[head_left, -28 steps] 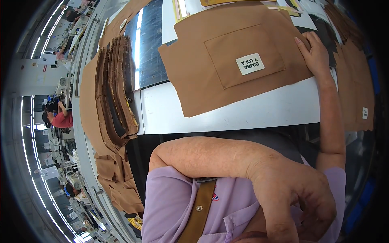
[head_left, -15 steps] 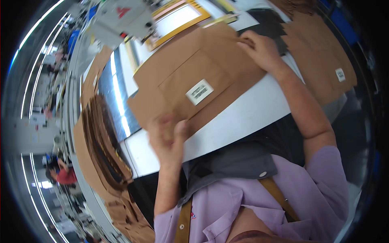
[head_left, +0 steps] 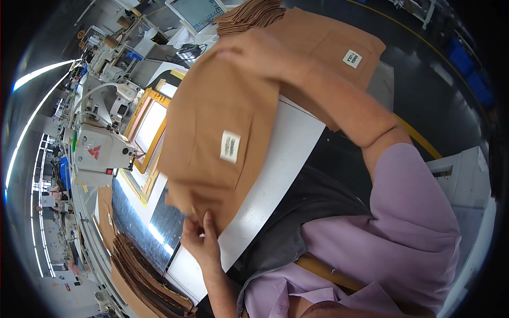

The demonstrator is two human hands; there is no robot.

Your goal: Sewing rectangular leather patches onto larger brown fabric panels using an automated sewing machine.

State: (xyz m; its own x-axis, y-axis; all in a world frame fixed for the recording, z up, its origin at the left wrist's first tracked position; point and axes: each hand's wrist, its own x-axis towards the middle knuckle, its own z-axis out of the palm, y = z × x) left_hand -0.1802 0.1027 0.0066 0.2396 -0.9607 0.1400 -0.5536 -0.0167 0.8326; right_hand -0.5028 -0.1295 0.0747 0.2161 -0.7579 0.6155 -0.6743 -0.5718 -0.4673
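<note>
Left fingers pinch broad brown cloth panel | right fingers grasp far edge | uneven pull could crease it

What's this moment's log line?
left hand: holds brown panel, near end; right hand: holds far end; white label: on panel; sewing machine: panel's left

Head-worn fisheye view, steeply downward

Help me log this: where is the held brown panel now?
In the head view, the brown panel is near the centre, between the left hand below and the right hand above, with the yellow frame to its left.
</note>
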